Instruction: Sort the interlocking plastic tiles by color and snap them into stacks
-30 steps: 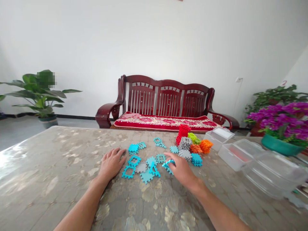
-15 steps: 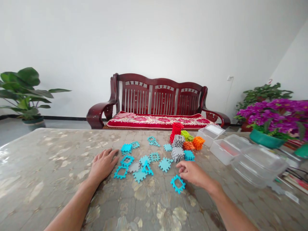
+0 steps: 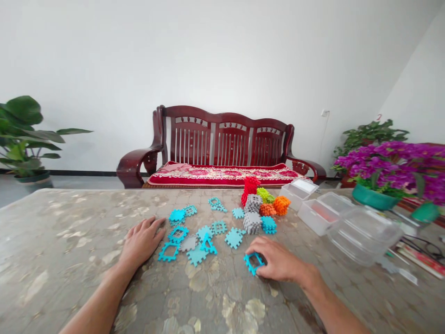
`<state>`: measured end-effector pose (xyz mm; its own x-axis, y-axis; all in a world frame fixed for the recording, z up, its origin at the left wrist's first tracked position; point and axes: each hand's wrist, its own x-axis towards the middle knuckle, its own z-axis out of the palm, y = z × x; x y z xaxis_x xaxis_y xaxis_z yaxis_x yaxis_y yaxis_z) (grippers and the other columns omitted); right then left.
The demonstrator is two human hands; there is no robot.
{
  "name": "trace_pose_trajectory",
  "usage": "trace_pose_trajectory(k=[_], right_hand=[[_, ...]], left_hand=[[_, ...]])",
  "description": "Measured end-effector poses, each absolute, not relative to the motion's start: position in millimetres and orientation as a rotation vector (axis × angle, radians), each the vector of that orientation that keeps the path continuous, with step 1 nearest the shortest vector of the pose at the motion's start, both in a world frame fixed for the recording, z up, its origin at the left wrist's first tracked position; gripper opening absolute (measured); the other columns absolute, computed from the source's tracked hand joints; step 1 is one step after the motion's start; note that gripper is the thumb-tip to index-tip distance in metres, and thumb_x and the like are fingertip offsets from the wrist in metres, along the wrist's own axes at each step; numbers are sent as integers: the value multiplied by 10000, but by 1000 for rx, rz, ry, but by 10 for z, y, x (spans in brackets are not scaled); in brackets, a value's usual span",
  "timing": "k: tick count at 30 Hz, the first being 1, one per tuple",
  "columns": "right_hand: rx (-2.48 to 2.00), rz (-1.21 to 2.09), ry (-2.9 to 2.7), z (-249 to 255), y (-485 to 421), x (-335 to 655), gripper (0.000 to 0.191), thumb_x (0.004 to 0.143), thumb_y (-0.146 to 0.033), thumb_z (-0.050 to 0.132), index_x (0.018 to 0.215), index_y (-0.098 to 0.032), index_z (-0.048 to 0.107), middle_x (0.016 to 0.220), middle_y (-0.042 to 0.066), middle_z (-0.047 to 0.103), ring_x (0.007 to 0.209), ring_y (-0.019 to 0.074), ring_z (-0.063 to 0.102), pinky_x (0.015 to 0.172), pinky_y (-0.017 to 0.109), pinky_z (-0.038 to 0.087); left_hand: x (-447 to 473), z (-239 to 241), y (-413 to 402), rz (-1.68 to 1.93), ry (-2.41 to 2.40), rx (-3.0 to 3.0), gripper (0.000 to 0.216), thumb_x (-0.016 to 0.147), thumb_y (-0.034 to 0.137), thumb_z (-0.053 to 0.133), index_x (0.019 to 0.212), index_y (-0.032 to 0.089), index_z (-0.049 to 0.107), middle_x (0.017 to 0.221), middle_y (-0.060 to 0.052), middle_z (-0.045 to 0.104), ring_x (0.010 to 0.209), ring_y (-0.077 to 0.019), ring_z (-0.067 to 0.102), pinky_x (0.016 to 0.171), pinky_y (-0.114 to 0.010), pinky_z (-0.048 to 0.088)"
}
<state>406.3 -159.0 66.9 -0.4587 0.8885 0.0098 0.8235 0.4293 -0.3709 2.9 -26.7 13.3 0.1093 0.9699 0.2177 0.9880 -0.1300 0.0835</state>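
Observation:
My right hand [image 3: 274, 258] has its thumb and fingers around a blue square interlocking frame tile [image 3: 248, 265] at the table's front middle. My left hand [image 3: 144, 239] lies flat on the table, holding nothing, left of the loose tiles. Nearest to it are a blue open frame tile [image 3: 168, 252] and a blue window tile [image 3: 178, 234]. Right of these lie a grey tile [image 3: 188, 243], a blue triangular tile [image 3: 208, 244] and several pale teal tiles [image 3: 234, 237]. Behind my right hand stand a grey tile stack [image 3: 252, 223] and a blue stack [image 3: 269, 225].
Red [image 3: 250, 190], green [image 3: 264, 195] and orange [image 3: 281, 205] tile stacks stand further back. Clear plastic boxes [image 3: 318, 218] and a teal pot of purple flowers [image 3: 375, 197] stand at the right. A wooden bench [image 3: 231, 139] is beyond the patterned table [image 3: 86, 227].
My right hand has come down towards me and closed on the blue square frame tile. My left hand stays flat on the table. The view has shifted slightly.

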Motion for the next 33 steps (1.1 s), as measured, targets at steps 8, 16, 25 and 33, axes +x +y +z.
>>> trace_pose_trajectory(k=[8, 16, 25, 33], right_hand=[[-1766, 268, -2276, 767, -1588, 4347, 377, 647, -173, 601, 1017, -235, 632, 962, 23, 677, 843, 188, 600, 738, 273, 431], [-1887, -27, -2056, 926, -1226, 4727, 362, 665, -171, 599, 1023, -203, 639, 1008, 55, 706, 904, 212, 632, 796, 305, 449], [-1921, -183, -2134, 854, -1007, 4682, 398, 694, -158, 617, 1079, -232, 687, 1056, 49, 722, 970, 240, 614, 870, 342, 429], [-1904, -167, -2083, 754, -1025, 4683, 339, 749, -127, 544, 1013, -240, 724, 1019, 39, 741, 959, 239, 638, 850, 352, 454]], left_hand=[[30, 123, -267, -425, -2003, -2272, 490, 929, 426, 333, 1319, 290, 598, 1399, -82, 566, 1320, -288, 472, 1096, -463, 347], [27, 119, -259, -411, -2006, -2274, 496, 925, 425, 338, 1322, 280, 597, 1404, -85, 561, 1319, -291, 480, 1094, -463, 356], [17, 112, -255, -402, -2013, -2279, 503, 929, 426, 324, 1327, 277, 591, 1408, -88, 558, 1324, -286, 476, 1097, -462, 354], [17, 116, -251, -365, -2016, -2270, 498, 941, 419, 316, 1342, 276, 576, 1416, -91, 545, 1332, -279, 470, 1104, -458, 345]])
